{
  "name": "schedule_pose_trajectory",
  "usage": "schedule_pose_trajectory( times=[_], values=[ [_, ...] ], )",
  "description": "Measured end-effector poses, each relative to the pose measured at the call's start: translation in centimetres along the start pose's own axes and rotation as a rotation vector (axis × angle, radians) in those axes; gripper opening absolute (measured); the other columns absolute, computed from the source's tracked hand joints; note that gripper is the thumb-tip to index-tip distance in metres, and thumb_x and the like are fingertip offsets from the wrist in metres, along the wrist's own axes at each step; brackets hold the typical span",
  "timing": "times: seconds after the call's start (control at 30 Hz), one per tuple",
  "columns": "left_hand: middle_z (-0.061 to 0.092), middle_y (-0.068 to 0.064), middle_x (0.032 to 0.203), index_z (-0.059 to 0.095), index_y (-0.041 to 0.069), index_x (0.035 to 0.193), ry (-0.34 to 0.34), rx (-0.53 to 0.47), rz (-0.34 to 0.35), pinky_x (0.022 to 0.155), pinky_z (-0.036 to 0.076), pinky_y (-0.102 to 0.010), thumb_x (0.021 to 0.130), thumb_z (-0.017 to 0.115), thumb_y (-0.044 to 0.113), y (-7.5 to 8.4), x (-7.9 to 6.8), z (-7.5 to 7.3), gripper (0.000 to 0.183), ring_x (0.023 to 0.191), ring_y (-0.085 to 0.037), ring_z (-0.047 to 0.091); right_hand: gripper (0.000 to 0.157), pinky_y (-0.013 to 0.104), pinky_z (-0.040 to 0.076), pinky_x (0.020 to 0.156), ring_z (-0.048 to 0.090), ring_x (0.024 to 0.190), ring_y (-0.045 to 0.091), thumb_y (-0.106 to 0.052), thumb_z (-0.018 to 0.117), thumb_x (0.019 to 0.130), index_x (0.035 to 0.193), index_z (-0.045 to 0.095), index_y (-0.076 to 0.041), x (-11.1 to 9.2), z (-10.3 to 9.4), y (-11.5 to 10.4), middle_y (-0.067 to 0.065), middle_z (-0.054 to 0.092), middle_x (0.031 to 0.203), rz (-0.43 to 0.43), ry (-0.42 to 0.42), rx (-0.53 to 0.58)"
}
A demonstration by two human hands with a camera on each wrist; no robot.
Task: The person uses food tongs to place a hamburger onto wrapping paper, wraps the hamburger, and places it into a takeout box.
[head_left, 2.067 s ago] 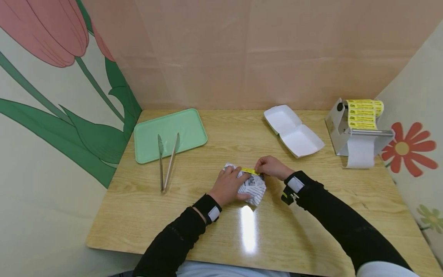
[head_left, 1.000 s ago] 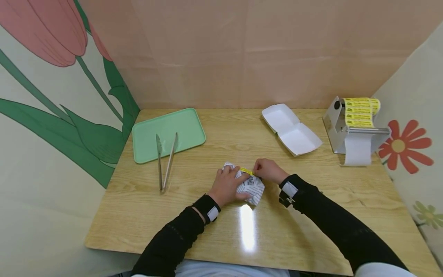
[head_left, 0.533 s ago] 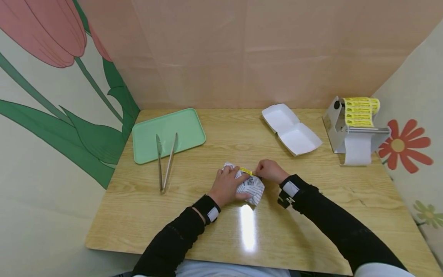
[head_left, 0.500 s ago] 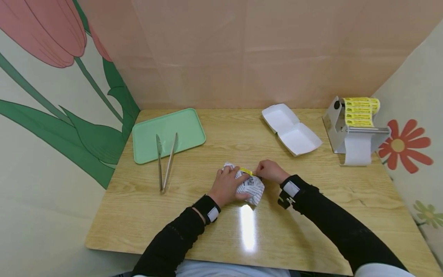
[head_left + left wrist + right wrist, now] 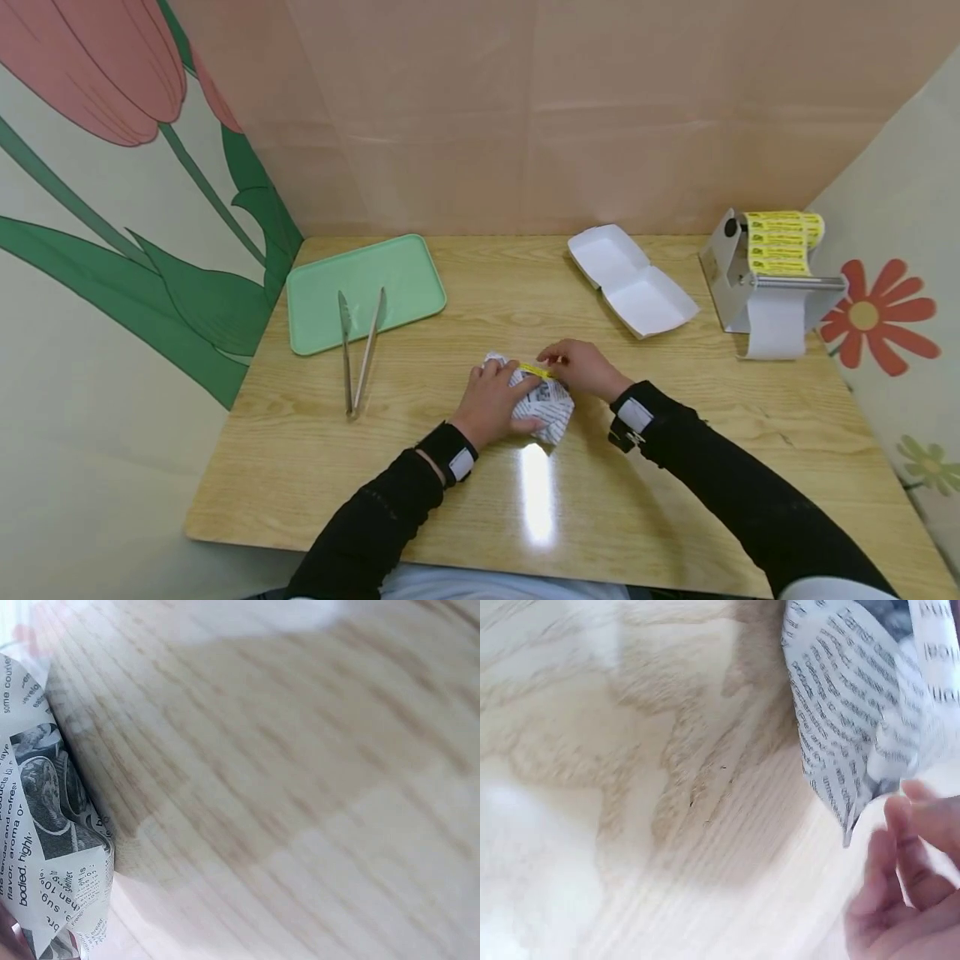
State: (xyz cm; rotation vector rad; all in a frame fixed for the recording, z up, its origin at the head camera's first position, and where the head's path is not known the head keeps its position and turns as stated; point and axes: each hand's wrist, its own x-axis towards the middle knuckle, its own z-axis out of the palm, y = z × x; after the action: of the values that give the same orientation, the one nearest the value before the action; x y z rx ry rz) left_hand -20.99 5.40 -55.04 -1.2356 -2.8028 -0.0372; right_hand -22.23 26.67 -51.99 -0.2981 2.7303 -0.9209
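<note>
A parcel (image 5: 546, 412) in newsprint-patterned paper lies on the table in the head view, with a yellow label strip (image 5: 534, 370) along its far side. Across its left part rests my left hand (image 5: 489, 404), fingers spread over the paper and thumb on the near side. My right hand (image 5: 588, 369) is at the parcel's far right corner, fingers loosely bent near the strip's end. In the right wrist view, the thumb and index fingertips (image 5: 900, 814) are close together beside the folded paper corner, with nothing visible between them. The parcel's contents are hidden.
A green tray (image 5: 420, 275) stands at the back left, with metal tongs (image 5: 363, 375) leaning on its front edge. An opened white clamshell box (image 5: 648, 300) lies behind the right hand. The label dispenser (image 5: 776, 275), with a yellow roll, stands at the back right.
The right hand has let go of the strip's end, its fingers loosening and shifting slightly up and left. More of the yellow strip shows. The left hand and parcel stay in place.
</note>
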Motion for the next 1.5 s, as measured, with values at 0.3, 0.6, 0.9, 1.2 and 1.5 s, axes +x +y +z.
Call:
schedule_pose_trajectory(
  times=[0.3,0.6,0.9,1.2,1.5],
  values=[
    [0.051,-0.008,0.139,0.045,0.037,0.144,0.044,0.016,-0.001,0.083,0.040,-0.042,0.081,0.041,0.082,0.1,0.1,-0.2,0.077,0.115,-0.027,0.046,0.033,0.034,0.052,0.070,0.061,0.078,0.018,0.014,0.062,0.079,0.105,0.075,-0.002,-0.9,-0.1,0.0,0.004,0.065,0.087,-0.351,0.027,-0.289],
    [0.058,-0.002,0.128,0.048,0.022,0.141,0.071,0.041,-0.019,0.088,0.037,-0.040,0.076,0.049,0.084,0.3,-0.1,-0.2,0.090,0.108,-0.023,0.048,0.026,0.030,0.051,0.065,0.062,0.075,0.015,0.008,0.060,0.081,0.096,0.078,-0.004,-1.5,-0.1,0.8,0.002,0.067,0.081,-0.361,0.040,-0.173],
    [0.057,-0.002,0.132,0.054,0.016,0.135,0.020,0.072,-0.091,0.100,0.029,-0.049,0.072,0.040,0.091,0.4,-0.1,-0.3,0.099,0.118,-0.023,0.043,0.017,0.030,0.049,0.066,0.056,0.074,0.011,-0.016,0.069,0.088,0.097,0.075,-0.004,-2.2,0.5,0.5,0.000,0.063,0.084,-0.273,0.059,-0.175],
    [0.050,-0.008,0.138,0.043,0.010,0.143,0.026,-0.027,-0.061,0.108,0.022,-0.061,0.070,0.042,0.091,-0.6,-0.9,0.4,0.110,0.135,-0.029,0.035,0.093,0.042,0.048,0.078,0.056,0.092,0.021,-0.084,0.065,0.061,0.111,0.068,-0.005,-3.8,1.8,-0.3,0.004,0.060,0.103,-0.341,0.107,-0.492],
    [0.048,-0.008,0.135,0.039,0.010,0.143,0.063,-0.013,0.030,0.102,0.035,-0.056,0.058,0.058,0.089,-1.1,-2.1,1.2,0.117,0.129,-0.028,0.040,0.086,0.048,0.047,0.091,0.058,0.107,0.030,-0.064,0.079,0.064,0.120,0.064,-0.001,-4.4,2.7,-0.1,0.012,0.062,0.117,-0.326,0.052,-0.545]
  ],
)
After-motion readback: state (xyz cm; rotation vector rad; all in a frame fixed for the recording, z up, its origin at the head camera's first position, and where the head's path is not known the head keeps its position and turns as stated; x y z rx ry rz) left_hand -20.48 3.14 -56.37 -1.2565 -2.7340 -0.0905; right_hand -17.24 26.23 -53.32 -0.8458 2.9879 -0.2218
